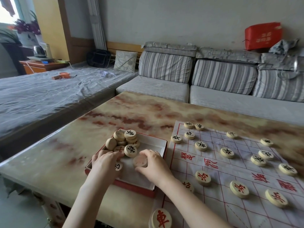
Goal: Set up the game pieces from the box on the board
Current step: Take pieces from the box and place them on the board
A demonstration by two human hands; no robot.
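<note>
A shallow red box (162, 146) with a white lining sits on the marble table, left of the cloth board (230, 163). Several round wooden pieces (125, 141) are heaped in its far left corner. My right hand (153, 163) reaches into the box and grips one blank-side-up piece (139, 161) between thumb and fingers. My left hand (105, 162) lies in the box beside it, fingers over the pile; a black-marked piece (118, 166) shows at its edge. Black-marked pieces (201, 146) stand on the board's far half and red-marked pieces (203, 178) on the near half.
The marble table (131, 112) stretches bare beyond the box. A red-marked piece (162, 218) stands at the board's near left corner. A grey striped sofa (213, 83) runs behind the table, and a grey-covered bed (49, 94) lies to the left.
</note>
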